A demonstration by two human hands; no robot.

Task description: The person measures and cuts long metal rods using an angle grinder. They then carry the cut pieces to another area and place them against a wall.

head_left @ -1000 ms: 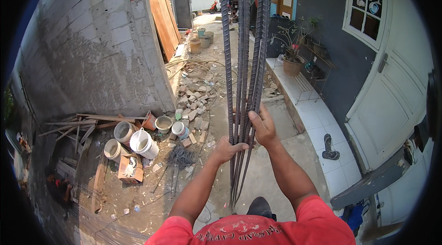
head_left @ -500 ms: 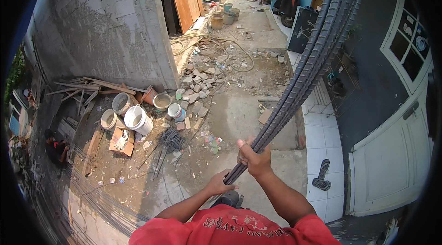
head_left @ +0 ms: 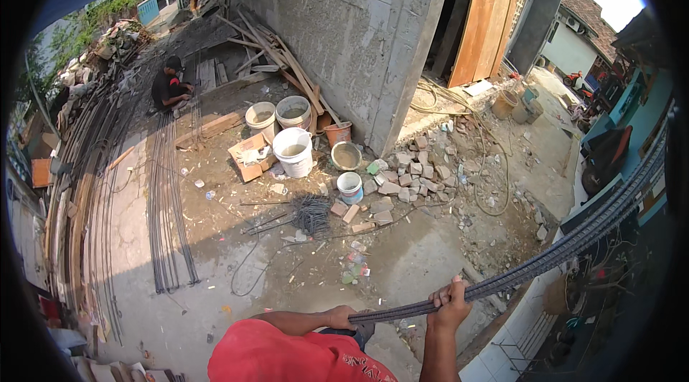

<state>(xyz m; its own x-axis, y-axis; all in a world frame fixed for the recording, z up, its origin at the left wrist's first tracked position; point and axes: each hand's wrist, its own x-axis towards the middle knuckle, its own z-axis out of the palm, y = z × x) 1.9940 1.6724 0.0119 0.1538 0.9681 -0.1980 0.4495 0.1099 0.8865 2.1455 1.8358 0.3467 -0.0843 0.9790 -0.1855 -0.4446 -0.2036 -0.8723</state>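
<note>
A bundle of long dark ribbed steel bars [head_left: 574, 242] runs from low in front of me up toward the right rim. My left hand [head_left: 343, 316] grips its near end just above my red shirt. My right hand [head_left: 451, 303] is wrapped around the bars a little farther along. The bundle hangs in the air above the dirt ground.
More steel bars [head_left: 169, 203] lie on the ground at left. White buckets [head_left: 293, 151], a cardboard box [head_left: 247, 156], a coil of wire [head_left: 312, 211] and brick rubble [head_left: 402, 177] sit by the grey block wall [head_left: 344, 30]. A person [head_left: 169, 86] crouches at far left. Wooden boards [head_left: 477, 20] lean in a doorway.
My view has swung left and the bundle now lies nearly level toward the right instead of rising steeply. Both hands have kept their grip on it.
</note>
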